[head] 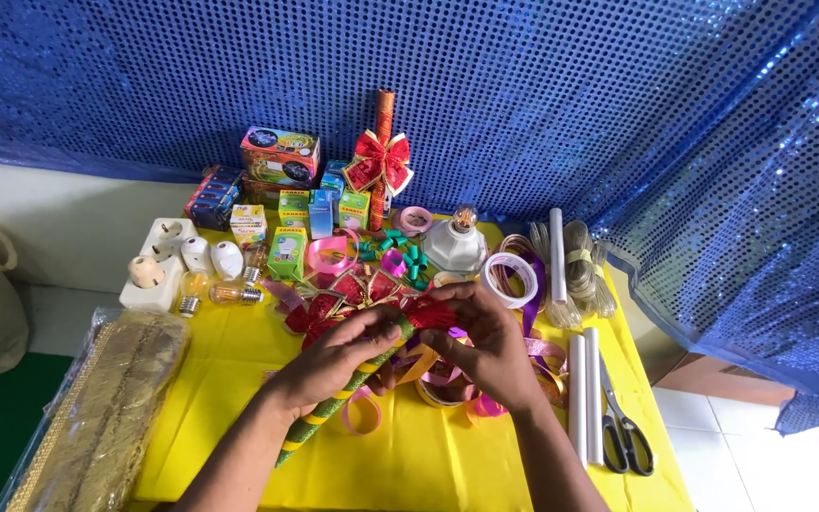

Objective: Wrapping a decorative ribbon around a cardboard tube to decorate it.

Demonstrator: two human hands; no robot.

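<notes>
Green glittery stick point(334, 410) lies gripped between both hands' fingers point(386, 332).

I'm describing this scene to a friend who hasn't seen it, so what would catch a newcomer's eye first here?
First the sparkling blue sequin cloth hung across the back, above the bright yellow table. At the centre, the left hand and right hand grip a green glitter stick wound with yellow ribbon, with a red bow at its top. Behind stands another red bow on an upright tube, and black-handled scissors lie at the right.
</notes>
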